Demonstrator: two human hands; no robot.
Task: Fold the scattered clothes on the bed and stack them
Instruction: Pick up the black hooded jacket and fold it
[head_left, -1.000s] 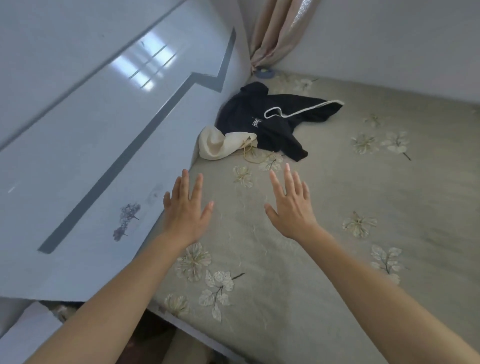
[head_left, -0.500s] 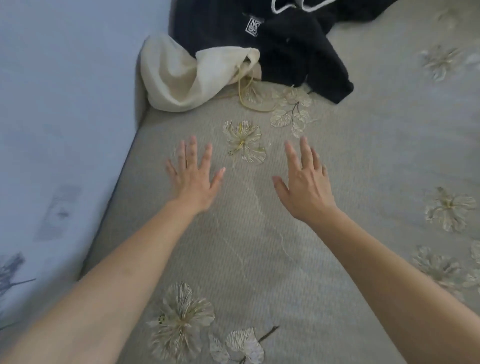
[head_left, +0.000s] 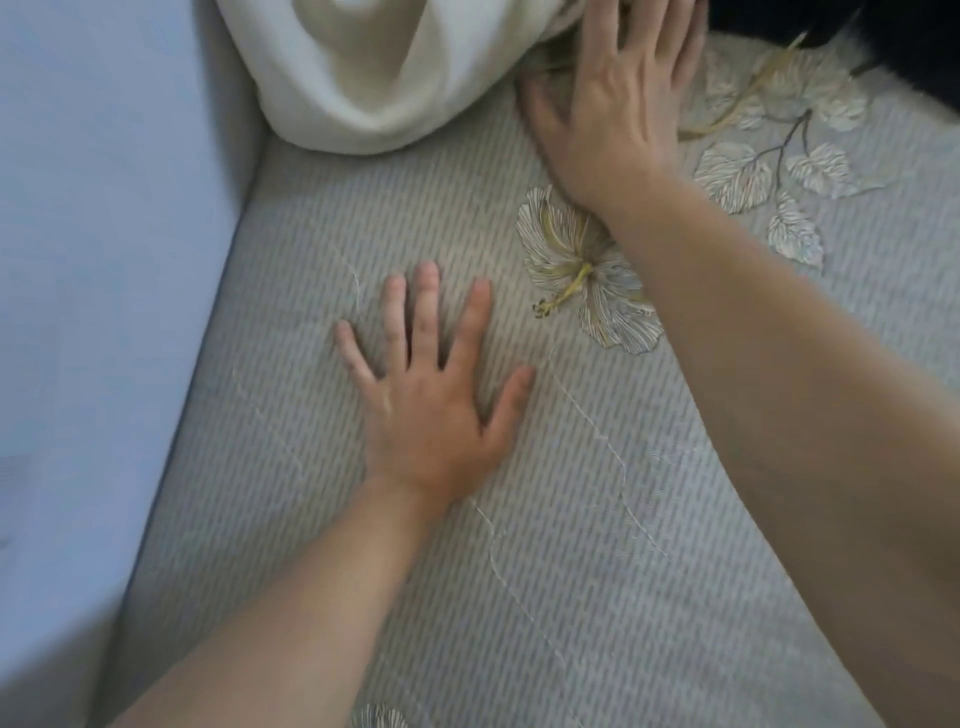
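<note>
Cream fabric marks the nearer of the two clothes: a crumpled cream garment lies bunched against the bed's left edge, where the grey woven bedspread meets a pale panel. Your right hand is stretched out at that garment's right side, back of the hand up, with the fingers straight and a little spread. The thumb sits low on the bedspread just beside the cream folds. The fingertips run to the top of the view and are blurred, so you cannot tell whether they touch the cloth or only overlap it. Just right of them, farther up the bed, a dark garment shows only its near edge. Your left hand lies palm down on bare bedspread nearer to you, well apart from both garments, with its fingers straight and fanned wide, holding nothing. An embroidered flower sits between your two hands, partly covered by your right forearm.
</note>
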